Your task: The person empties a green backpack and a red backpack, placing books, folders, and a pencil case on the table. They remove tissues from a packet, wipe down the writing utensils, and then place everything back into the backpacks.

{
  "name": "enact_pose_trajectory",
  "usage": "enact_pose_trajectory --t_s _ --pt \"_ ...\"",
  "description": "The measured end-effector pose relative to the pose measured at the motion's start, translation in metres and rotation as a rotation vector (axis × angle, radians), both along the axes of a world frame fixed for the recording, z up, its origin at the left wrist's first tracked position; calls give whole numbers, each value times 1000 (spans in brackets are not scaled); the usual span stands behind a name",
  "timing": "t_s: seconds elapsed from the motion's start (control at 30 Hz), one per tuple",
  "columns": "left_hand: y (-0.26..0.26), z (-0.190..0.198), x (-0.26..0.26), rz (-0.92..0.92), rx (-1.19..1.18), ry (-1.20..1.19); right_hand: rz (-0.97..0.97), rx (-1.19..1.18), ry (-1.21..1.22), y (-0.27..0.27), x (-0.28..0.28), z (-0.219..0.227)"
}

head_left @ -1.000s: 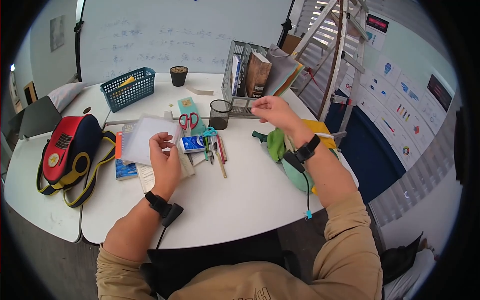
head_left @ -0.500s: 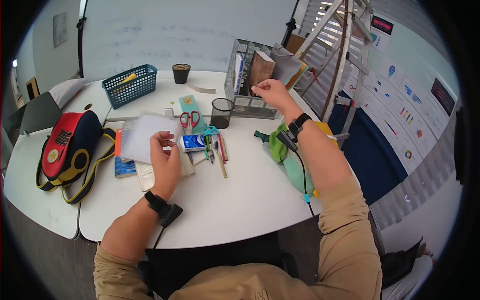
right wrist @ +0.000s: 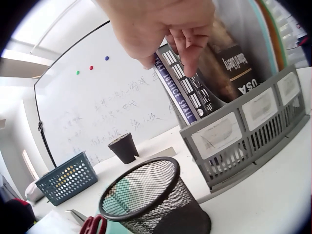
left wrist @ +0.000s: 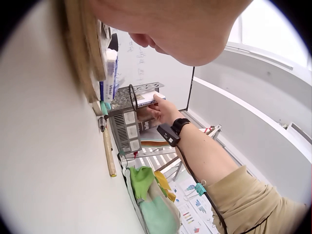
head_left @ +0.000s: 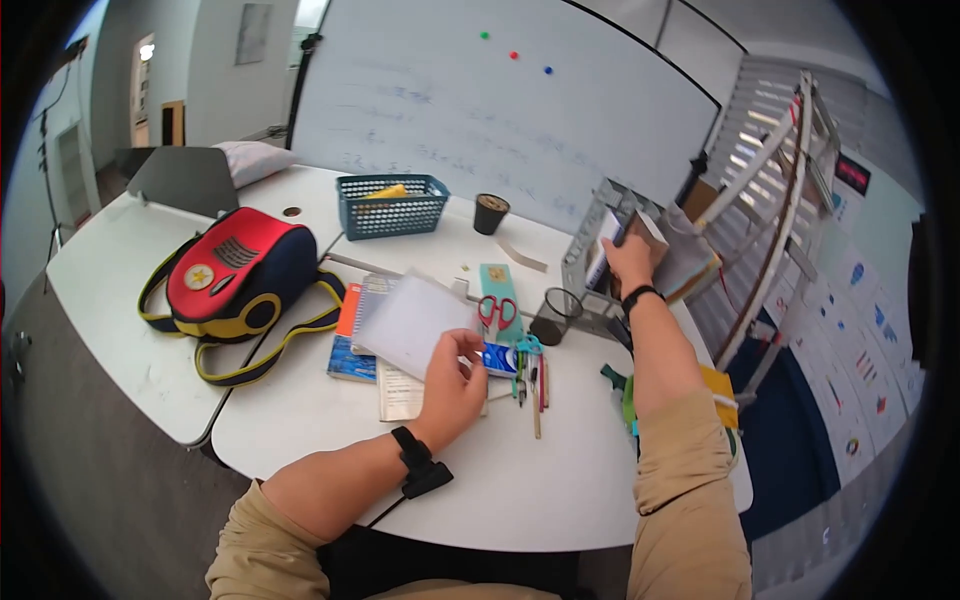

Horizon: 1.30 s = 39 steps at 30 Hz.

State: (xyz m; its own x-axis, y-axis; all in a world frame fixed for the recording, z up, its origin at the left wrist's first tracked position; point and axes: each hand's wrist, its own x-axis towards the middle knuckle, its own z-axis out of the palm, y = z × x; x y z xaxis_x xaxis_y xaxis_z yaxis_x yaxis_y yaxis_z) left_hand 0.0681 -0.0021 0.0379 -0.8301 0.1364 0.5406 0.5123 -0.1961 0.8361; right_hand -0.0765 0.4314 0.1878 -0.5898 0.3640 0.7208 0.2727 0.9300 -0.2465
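Note:
My right hand reaches into the grey file organizer at the back right. Its thumb and fingers pinch the top of a slim book with a blue and white spine, which stands in the left compartment. A thick brown book stands beside it. Over the near edge of the stationery pile hovers my left hand, its fingers loosely curled around nothing. Close to it lie a translucent folder, a blue and white packet and an open-paged book.
An empty mesh pen cup stands in front of the organizer, near red scissors and several pens. A red and navy backpack sits at left. Behind are a teal basket and a potted plant.
My right hand has moved forward from above the organizer's front and taken hold of the slim book. The head view has turned left; my left hand stays over the pile.

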Motion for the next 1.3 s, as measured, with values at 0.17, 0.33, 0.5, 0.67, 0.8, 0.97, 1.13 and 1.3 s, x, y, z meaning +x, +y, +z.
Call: enact_pose_trajectory --t_s 0.17,0.33,0.5,0.67,0.8,0.97,1.13,1.3 --pt "-4 5 2 -18 -8 -1 -59 -165 -47 -20 7 14" --pt "-8 8 5 -17 -22 10 -94 -8 327 -76 50 47" --pt "-4 6 1 7 -16 50 246 -14 663 -119 79 75" --pt "-2 0 -1 -8 -68 18 663 -1066 251 -166 70 50" --pt "-3 5 3 -54 -118 24 1074 -1505 -185 -188 42 -31" --pt "2 2 1 -54 -40 137 875 -1279 -319 -199 66 -39" --pt "0 5 4 -61 -67 145 75 -318 437 -87 43 -34" --pt "0 5 4 -60 -75 132 -283 -410 319 -33 80 3"
